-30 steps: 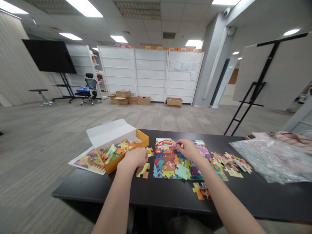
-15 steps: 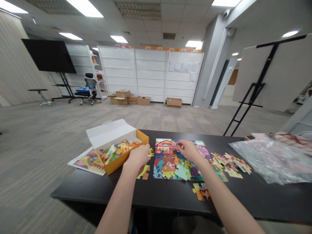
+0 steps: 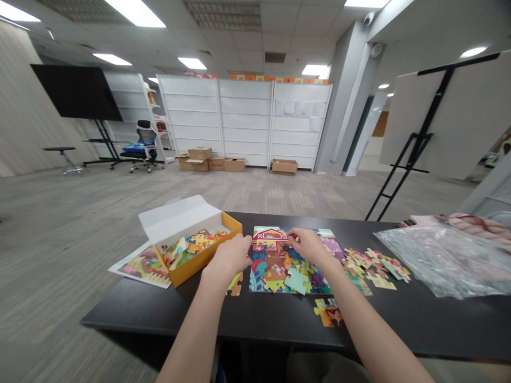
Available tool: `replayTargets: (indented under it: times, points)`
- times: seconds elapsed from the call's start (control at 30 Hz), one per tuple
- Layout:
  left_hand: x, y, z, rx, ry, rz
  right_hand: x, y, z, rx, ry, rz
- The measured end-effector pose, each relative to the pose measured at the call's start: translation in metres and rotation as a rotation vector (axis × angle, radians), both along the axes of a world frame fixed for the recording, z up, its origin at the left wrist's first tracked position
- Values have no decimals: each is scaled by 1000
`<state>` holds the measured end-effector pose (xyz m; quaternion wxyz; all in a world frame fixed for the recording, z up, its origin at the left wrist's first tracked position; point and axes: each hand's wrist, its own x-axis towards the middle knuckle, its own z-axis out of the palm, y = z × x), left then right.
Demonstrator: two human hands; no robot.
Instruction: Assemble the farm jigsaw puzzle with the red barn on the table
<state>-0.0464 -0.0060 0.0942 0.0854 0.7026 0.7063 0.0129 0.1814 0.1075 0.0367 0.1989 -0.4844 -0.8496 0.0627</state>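
Note:
A colourful jigsaw puzzle [image 3: 259, 268] with a red barn at its top lies flat on the black table. My left hand [image 3: 232, 255] is at its left edge, thumb and forefinger apart, with nothing visible between them. My right hand [image 3: 308, 246] reaches over the upper middle of the puzzle, beside the barn. Its fingertips are pinched at a puzzle piece that they mostly cover. A loose pale green piece [image 3: 297, 280] rests on the lower part of the puzzle. Some loose pieces [image 3: 235, 286] lie under and below my left hand.
A yellow box [image 3: 191, 269] with a raised white lid holds several pieces, and a printed picture sheet [image 3: 146, 266] lies partly under it. More loose pieces [image 3: 377, 266] are spread to the right, others [image 3: 328, 312] near the front edge. A clear plastic bag [image 3: 447, 260] lies far right.
My left hand has moved slightly right and up, from beside the box to the puzzle's left edge. My right hand stays at nearly the same spot by the barn.

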Motion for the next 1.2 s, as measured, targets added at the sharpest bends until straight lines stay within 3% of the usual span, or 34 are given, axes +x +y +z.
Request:
replayTargets:
  times: [0.1,0.17,0.3,0.63,0.83,0.9,1.0,1.1,1.2]
  points:
    - [20,-2,-1,-18,-188,-247,-1,0,0,-11,-8,-13]
    - [33,-1,-4,-110,-220,-329,0,0,1,-13,-15,-19]
    - [43,1,-7,-192,-156,-311,0,-1,2,-12,-14,-14]
    - [17,1,1,-124,79,-119,0,1,-2,-29,-21,-19]
    - [11,-2,4,-132,96,-56,0,0,1,-30,-33,-11]
    - [14,-4,6,-106,85,-74,0,-1,2,-34,-39,-17]
    - [25,-4,5,-31,-83,-210,-1,-1,2,-44,-44,-29]
    - [42,-1,-4,-53,-269,-354,-1,-1,2,-41,-46,-20]
    - [52,4,-16,-109,-272,-367,-1,-1,1,-38,-43,-8]
